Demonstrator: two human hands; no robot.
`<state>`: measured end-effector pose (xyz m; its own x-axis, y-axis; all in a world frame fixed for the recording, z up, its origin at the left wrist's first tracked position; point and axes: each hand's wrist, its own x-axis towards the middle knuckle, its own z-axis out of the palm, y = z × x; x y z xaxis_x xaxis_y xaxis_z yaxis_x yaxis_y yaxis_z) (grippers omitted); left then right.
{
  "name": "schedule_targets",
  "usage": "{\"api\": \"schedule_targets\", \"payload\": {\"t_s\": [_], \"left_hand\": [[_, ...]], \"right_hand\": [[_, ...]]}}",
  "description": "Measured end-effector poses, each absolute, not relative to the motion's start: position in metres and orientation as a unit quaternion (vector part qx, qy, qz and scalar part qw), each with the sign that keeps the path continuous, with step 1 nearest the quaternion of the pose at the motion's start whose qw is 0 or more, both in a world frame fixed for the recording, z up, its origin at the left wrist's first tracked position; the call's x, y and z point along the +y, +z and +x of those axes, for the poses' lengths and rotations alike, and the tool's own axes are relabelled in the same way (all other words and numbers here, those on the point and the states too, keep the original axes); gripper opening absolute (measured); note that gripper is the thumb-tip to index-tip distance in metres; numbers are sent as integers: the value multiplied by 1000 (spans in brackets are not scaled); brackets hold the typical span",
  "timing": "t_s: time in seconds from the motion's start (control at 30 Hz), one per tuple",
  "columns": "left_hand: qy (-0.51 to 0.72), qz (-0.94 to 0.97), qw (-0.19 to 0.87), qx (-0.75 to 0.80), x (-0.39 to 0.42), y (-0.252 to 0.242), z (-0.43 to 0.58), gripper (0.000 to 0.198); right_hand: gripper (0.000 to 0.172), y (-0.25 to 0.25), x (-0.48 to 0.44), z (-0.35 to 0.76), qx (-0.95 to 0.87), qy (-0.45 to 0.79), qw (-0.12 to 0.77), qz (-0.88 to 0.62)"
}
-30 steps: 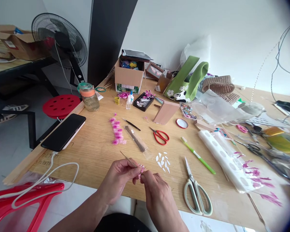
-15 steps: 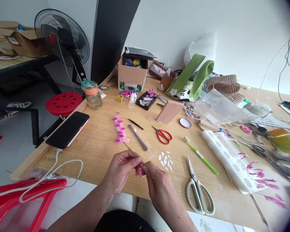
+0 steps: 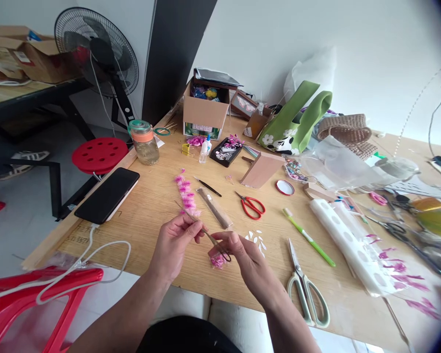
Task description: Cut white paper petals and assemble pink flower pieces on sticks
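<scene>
My left hand (image 3: 174, 242) is closed in a pinch on a thin brown wire stem (image 3: 208, 235), which slants from upper left down to the right. At the lower end there is a dark curled loop (image 3: 226, 256). My right hand (image 3: 244, 250) has its thumb and fingers around the stem just above this loop; the exact contact is partly hidden. Below them shows a crinkled pink flower (image 3: 217, 261); I cannot tell whether it is joined to the stem. Beyond my left hand lies a fuzzy pink-and-white strip (image 3: 185, 193).
Nearby lie a brown packet (image 3: 215, 208), a black pen-like tool (image 3: 208, 187), red-handled pliers (image 3: 253, 207), small white petal shapes (image 3: 256, 239), large scissors (image 3: 304, 289) and a green toothbrush (image 3: 310, 239). A phone (image 3: 108, 194) charges at left, beside a lidded jar (image 3: 145, 143).
My right hand has drawn slightly to the right and its fingers have loosened from the tight pinch. The stem's looped end and more of the pink flower now show. The view has shifted a little.
</scene>
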<state>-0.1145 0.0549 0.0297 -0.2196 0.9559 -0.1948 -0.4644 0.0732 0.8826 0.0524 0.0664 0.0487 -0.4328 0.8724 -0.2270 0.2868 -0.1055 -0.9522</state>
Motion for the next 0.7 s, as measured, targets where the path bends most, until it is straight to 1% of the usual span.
{"api": "schedule_targets", "payload": {"t_s": [0.27,0.37,0.57,0.63,0.7], "left_hand": [[608,216,618,449,50,25,-123,20],[601,200,633,445,49,21,-125,19],[610,209,626,439,48,20,-122,19],[610,215,625,437,48,20,-121,19],[610,216,627,434,48,19,-122,19]], "right_hand": [[30,44,66,52,-626,562,241,-484],[33,44,67,54,-642,546,237,-484],[54,43,72,58,-659,534,225,-480],[53,44,76,59,-654,543,220,-478],[46,44,80,60,-666,549,200,-464]]}}
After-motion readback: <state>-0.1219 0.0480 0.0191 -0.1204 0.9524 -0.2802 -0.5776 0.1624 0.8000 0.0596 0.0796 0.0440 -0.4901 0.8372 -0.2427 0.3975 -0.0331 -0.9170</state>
